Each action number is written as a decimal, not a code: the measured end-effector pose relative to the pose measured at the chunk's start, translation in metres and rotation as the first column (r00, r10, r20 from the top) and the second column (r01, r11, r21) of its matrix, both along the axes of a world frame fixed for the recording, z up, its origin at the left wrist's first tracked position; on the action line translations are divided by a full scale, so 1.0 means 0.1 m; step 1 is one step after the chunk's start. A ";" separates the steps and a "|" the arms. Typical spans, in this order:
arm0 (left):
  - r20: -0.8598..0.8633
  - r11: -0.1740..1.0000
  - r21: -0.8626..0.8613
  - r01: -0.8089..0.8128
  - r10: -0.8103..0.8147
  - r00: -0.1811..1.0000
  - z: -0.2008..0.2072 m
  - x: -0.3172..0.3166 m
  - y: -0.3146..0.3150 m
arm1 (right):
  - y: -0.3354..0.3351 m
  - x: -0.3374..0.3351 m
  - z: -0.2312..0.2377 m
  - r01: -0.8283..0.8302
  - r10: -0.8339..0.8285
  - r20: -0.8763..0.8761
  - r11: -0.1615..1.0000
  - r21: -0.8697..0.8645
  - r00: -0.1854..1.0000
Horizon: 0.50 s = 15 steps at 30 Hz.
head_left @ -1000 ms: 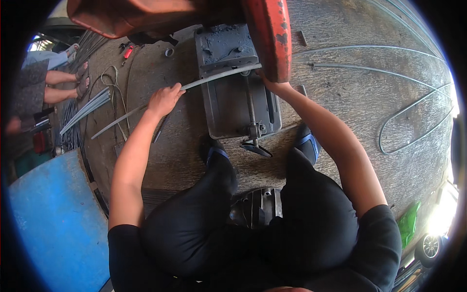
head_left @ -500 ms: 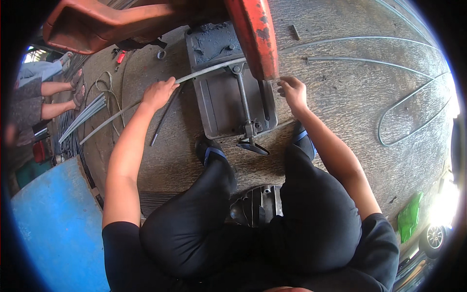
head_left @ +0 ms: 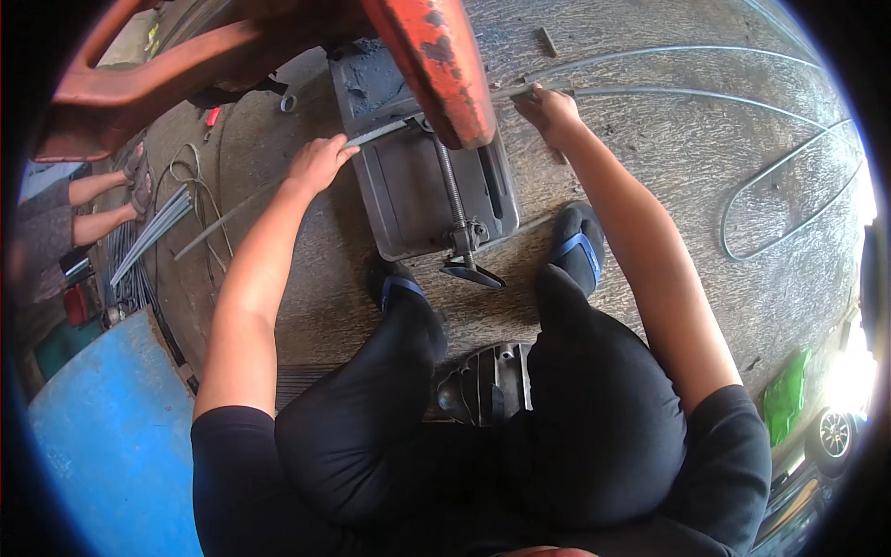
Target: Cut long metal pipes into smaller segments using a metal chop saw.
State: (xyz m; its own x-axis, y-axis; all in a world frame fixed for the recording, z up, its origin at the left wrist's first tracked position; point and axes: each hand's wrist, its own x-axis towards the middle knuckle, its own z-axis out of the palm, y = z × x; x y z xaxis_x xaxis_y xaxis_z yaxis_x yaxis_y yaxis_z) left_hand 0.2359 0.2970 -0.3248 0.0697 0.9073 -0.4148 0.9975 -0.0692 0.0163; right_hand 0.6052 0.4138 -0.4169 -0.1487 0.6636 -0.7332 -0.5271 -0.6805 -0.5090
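Observation:
My left hand (head_left: 320, 165) is closed around a thin grey metal rod (head_left: 376, 134) at the left of a cut-off saw. The rod runs across the grey saw base (head_left: 394, 218) at the vise and passes out of sight behind the orange-red saw guard (head_left: 441, 70). Beyond the guard's right side, my right hand (head_left: 549, 110) pinches a metal rod (head_left: 509, 92). Whether both hands hold one continuous rod is hidden by the guard. The vise screw (head_left: 449, 176) points toward me, ending in a dark handle (head_left: 473, 274).
Long bent rods (head_left: 687, 91) spread over the floor at right. Cut grey tubes (head_left: 153, 232) and a looped cord (head_left: 190, 167) lie at left, near another person's legs (head_left: 102, 204). A blue panel (head_left: 111, 436) stands near left; a metal casting (head_left: 497, 381) lies between my legs.
My right hand has moved farther away and closed on a rod. The left-hand rod has slid rightward relative to the saw base. The view has shifted, with the saw now farther left.

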 end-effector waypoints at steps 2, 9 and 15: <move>0.033 0.993 0.052 -0.105 0.104 0.994 -0.07 0.04 -0.09 | 0.01 0.01 0.05 -0.001 -0.004 0.094 0.999 0.052 0.996; 0.041 0.954 0.036 -0.297 0.296 0.954 -0.08 -0.06 -0.30 | 0.14 -0.04 0.19 -0.020 -0.010 0.190 0.988 0.156 0.982; 0.061 0.933 -0.159 -0.323 0.336 0.940 -0.05 -0.35 -0.45 | 0.05 0.18 0.15 0.071 -0.094 0.127 0.981 0.180 0.987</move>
